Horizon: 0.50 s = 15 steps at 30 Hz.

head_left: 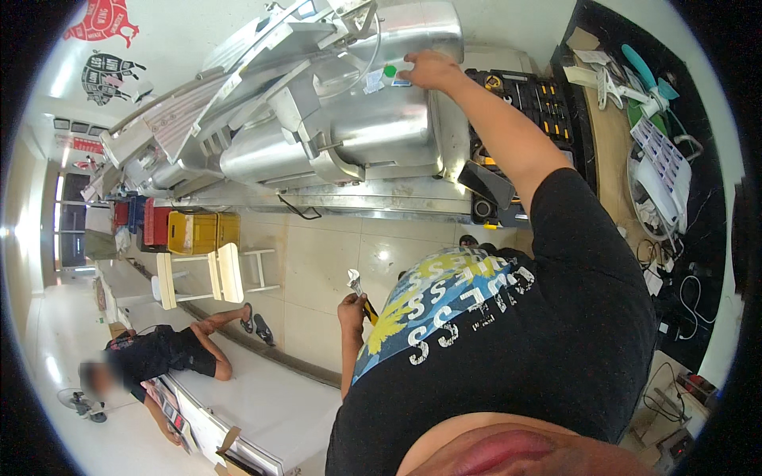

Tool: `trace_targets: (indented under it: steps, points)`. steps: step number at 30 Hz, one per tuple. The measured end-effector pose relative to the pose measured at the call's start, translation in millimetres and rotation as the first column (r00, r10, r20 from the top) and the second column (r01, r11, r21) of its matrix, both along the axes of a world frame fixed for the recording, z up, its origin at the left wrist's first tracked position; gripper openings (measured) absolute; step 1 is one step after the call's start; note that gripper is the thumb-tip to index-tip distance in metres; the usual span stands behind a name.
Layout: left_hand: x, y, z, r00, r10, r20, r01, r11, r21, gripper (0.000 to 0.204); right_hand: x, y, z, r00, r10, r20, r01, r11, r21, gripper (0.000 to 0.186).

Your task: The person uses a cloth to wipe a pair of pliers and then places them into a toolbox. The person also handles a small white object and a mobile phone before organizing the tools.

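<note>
In my left hand (351, 314), low beside my shirt, is an adjustable wrench (354, 279) with a yellow-and-black handle; its metal jaw points up and away from me. My right arm stretches across to a large stainless-steel slicing machine (270, 151) on the bench. There my right hand (432, 70) rests at the machine's body, fingers apart and holding nothing that I can see. Its fingertips are beside a green button (390, 71) and a small label panel (374, 82). Whether a finger presses anything, I cannot make out.
An open tool case (530, 103) lies right of the machine. Farther right, a cluttered shelf (607, 159) carries a turquoise fan (639, 67) and papers. Yellow crates (193, 232) and a white stool (226, 272) stand at left. Another person (159, 349) is at the lower left.
</note>
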<state>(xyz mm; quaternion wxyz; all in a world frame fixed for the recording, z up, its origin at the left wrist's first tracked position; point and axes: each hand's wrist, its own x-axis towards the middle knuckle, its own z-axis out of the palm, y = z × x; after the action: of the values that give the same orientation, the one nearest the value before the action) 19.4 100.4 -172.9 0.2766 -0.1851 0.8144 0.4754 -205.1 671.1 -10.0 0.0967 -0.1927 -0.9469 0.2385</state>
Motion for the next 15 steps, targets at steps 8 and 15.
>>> trace_targets:
  steps: [8, 15]
  points:
    - [36, -5, -4, 0.999, 0.039, 0.017, -0.039, 0.998, -0.039, 0.022, -3, -12, -2, 0.983, -0.018, 0.182, 0.003, 0.996, 0.084, 0.052]
    - [9, -87, -31, 0.998, -0.014, -0.057, 0.016, 0.999, 0.041, 0.023, 5, 2, -16, 0.974, -0.226, 0.018, 0.205, 0.839, -0.504, 0.043]
